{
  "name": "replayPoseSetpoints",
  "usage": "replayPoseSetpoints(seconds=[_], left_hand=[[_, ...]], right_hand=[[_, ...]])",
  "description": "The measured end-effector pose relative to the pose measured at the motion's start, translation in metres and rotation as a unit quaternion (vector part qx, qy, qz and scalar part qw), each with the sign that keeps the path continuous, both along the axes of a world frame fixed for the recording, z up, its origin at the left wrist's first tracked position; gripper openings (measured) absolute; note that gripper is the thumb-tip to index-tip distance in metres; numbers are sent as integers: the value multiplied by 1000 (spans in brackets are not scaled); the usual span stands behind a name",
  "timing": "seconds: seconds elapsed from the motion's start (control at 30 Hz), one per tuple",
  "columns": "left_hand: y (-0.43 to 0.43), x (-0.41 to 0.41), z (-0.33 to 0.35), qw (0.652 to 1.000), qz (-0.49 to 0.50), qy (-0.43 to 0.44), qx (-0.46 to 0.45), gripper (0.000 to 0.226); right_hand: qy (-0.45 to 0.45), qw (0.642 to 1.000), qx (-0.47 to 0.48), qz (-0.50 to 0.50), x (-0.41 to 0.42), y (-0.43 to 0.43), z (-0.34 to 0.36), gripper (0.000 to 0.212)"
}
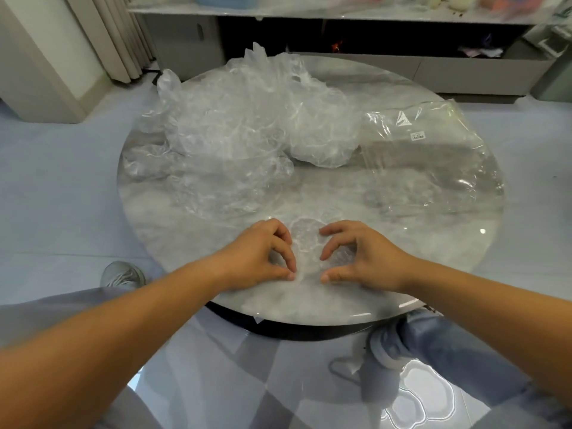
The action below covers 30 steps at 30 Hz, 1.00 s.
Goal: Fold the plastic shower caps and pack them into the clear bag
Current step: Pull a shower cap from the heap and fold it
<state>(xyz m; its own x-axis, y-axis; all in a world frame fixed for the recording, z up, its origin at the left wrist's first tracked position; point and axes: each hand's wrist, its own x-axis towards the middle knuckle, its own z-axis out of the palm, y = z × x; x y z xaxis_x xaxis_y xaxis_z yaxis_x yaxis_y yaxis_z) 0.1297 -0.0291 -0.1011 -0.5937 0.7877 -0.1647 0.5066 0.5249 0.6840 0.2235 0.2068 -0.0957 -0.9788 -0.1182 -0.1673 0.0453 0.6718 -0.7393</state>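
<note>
A small, crumpled clear shower cap (307, 243) lies near the front edge of the round marble table (433, 261). My left hand (260, 258) pinches its left side between curled fingers and thumb. My right hand (359, 255) pinches its right side the same way. A big heap of loose clear shower caps (235, 131) fills the back left of the table. The clear bag (430, 150), with a small white label, lies flat at the right with some folded caps inside near its lower end.
A low grey cabinet (402, 66) with a cluttered shelf stands behind the table. Curtains (102, 35) hang at the back left. My feet in shoes (123, 274) rest on the glossy floor beside the table's dark base.
</note>
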Motion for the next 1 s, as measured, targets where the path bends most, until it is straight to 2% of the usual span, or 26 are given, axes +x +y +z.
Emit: replayPoseSetpoints(seconds=[0.1, 0.27, 0.37, 0.57, 0.7, 0.8, 0.9, 1.0], left_hand=[[0, 1, 0, 1000, 9, -4, 7, 9], [5, 8, 1, 999, 25, 24, -11, 37], [8, 10, 3, 999, 32, 40, 1, 26], [5, 8, 9, 995, 30, 85, 50, 8], [3, 8, 16, 991, -9, 102, 86, 4], [1, 10, 15, 997, -25, 66, 36, 9], [1, 12, 10, 999, -16, 49, 14, 9], [2, 12, 13, 999, 27, 14, 44, 6]], right_hand=[[6, 1000, 17, 0, -2, 0, -3, 32], [51, 996, 67, 4, 1, -4, -11, 15], [38, 998, 49, 2, 1, -1, -8, 12], [-13, 998, -56, -1, 3, 4, 12, 11], [25, 999, 36, 18, 9, 8, 13, 12], [103, 988, 110, 21, 13, 6, 10, 13], [156, 981, 115, 6, 16, 3, 9, 16], [149, 983, 107, -9, 16, 0, 9, 15]])
